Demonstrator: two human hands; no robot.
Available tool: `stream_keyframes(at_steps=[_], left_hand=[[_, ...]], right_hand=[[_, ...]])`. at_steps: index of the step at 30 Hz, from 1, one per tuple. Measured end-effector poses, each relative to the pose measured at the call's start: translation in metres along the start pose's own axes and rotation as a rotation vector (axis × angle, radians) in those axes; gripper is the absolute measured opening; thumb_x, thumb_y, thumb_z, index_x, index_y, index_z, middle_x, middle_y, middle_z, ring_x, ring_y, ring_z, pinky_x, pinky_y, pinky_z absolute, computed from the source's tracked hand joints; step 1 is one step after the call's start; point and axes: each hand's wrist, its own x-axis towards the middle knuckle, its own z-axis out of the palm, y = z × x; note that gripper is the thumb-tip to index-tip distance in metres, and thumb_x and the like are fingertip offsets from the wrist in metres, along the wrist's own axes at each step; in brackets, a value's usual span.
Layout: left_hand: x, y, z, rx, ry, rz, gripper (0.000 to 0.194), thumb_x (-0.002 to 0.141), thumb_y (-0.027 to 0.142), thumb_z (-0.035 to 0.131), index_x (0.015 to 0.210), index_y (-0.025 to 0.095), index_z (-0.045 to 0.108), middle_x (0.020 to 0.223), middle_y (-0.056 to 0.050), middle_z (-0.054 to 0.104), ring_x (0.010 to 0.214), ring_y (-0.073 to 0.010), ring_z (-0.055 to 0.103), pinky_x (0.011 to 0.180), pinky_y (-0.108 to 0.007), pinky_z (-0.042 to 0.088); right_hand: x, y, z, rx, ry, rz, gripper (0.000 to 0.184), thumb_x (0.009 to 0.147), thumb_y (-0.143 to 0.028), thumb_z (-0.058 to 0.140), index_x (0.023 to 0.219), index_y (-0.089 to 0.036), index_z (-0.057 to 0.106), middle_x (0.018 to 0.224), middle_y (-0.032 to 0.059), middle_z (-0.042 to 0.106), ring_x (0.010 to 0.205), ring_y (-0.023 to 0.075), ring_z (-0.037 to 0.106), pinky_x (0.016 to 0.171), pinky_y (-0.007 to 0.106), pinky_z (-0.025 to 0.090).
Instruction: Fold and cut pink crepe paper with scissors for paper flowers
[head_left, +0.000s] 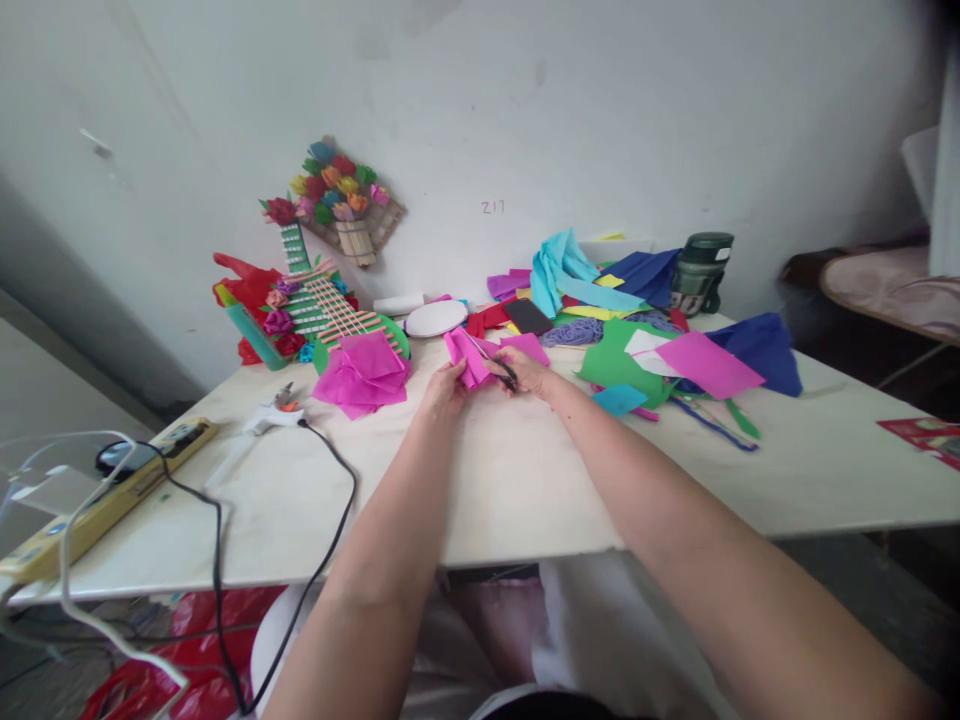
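Pink paper [466, 358] is between the two hands, over the middle of the worktop [510, 480], with the scissors [505, 376] up against it. The left hand [448, 384] pinches the left side of the pink paper between thumb and fingers. The right hand [527, 372] is closed around the black handles of the scissors, and the blades point up and left to the pink paper. I cannot tell how far open the blades are. Just behind the right hand lies a flat pink piece [526, 348]. To the left is a soft pink pile [365, 370], in front of a toy guitar [324, 305] with paper flowers on it. A glue bottle [253, 332] stands tilted by the guitar. Nearer the front is a white glue gun [273, 416] with a black cord, and a long yellow power strip [161, 470] is at the left edge. Behind the hands are a round white hoop [436, 319], a black phone [528, 316] and some purple yarn [573, 332]. On the right, a big green sheet [624, 358] and a dark blue sheet [763, 350] lie near a bright pink sheet [709, 365]. A dark green bottle [699, 274] stands at the back. Colorful flowers [339, 185] hang on the wall.
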Motion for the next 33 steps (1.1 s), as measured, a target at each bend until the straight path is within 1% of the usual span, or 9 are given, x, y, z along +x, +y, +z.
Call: stream_keyframes(at_steps=[3,7,13,18,22,27,33], left_hand=[[-0.0007,0.0003,0.0004,-0.006,0.018,0.001,0.018,0.078,0.002,0.048,0.088,0.009,0.061,0.068,-0.006,0.065,0.061,-0.0129,0.062,0.065,-0.023,0.052],[-0.0013,0.0009,0.0009,-0.009,0.019,-0.007,0.019,0.078,0.003,0.048,0.090,0.009,0.061,0.068,-0.006,0.065,0.061,-0.0134,0.062,0.064,-0.024,0.052],[-0.0006,0.0014,0.0010,-0.022,0.040,-0.009,0.016,0.077,0.002,0.050,0.087,0.009,0.061,0.067,-0.005,0.064,0.059,-0.0125,0.061,0.062,-0.023,0.052],[-0.0010,0.0019,0.0014,-0.028,0.036,-0.008,0.015,0.078,0.002,0.049,0.084,0.009,0.061,0.067,-0.006,0.065,0.059,-0.0126,0.062,0.062,-0.022,0.052],[-0.0014,0.0023,0.0020,-0.022,0.056,-0.009,0.016,0.078,0.002,0.049,0.085,0.010,0.061,0.066,-0.005,0.064,0.059,-0.0126,0.062,0.061,-0.022,0.052],[-0.0007,0.0020,0.0013,-0.027,0.050,0.000,0.015,0.078,0.001,0.048,0.079,0.010,0.059,0.064,-0.005,0.064,0.057,-0.0121,0.061,0.059,-0.021,0.052],[-0.0003,0.0026,0.0008,-0.038,0.044,-0.010,0.014,0.079,0.001,0.047,0.078,0.010,0.058,0.063,-0.005,0.063,0.055,-0.0117,0.061,0.058,-0.021,0.052]], right_hand=[[0.0054,0.0068,-0.0017,0.015,0.005,-0.009,0.038,0.073,-0.041,0.066,0.090,-0.021,0.040,0.041,-0.0094,0.049,0.031,0.0088,0.045,0.030,0.018,0.035],[0.0090,0.0113,-0.0030,0.005,0.020,-0.031,0.037,0.073,-0.040,0.067,0.091,-0.021,0.041,0.041,-0.0096,0.049,0.030,0.0084,0.044,0.029,0.018,0.034],[0.0057,0.0076,-0.0003,-0.017,0.044,-0.043,0.031,0.077,-0.037,0.063,0.091,-0.020,0.041,0.042,-0.0105,0.049,0.030,0.0073,0.044,0.030,0.016,0.034],[0.0056,0.0071,0.0017,-0.035,0.073,-0.058,0.031,0.076,-0.034,0.064,0.092,-0.020,0.041,0.041,-0.0108,0.048,0.030,0.0069,0.042,0.029,0.016,0.031],[0.0072,0.0085,0.0018,-0.045,0.077,-0.067,0.031,0.076,-0.033,0.064,0.092,-0.020,0.041,0.041,-0.0103,0.049,0.031,0.0069,0.042,0.030,0.016,0.032],[0.0095,0.0099,0.0029,-0.054,0.091,-0.089,0.030,0.076,-0.031,0.064,0.092,-0.020,0.041,0.040,-0.0108,0.048,0.031,0.0073,0.041,0.030,0.016,0.031],[0.0090,0.0082,0.0061,-0.039,0.102,-0.080,0.031,0.073,-0.026,0.066,0.090,-0.020,0.040,0.040,-0.0117,0.047,0.030,0.0075,0.040,0.029,0.016,0.029]])
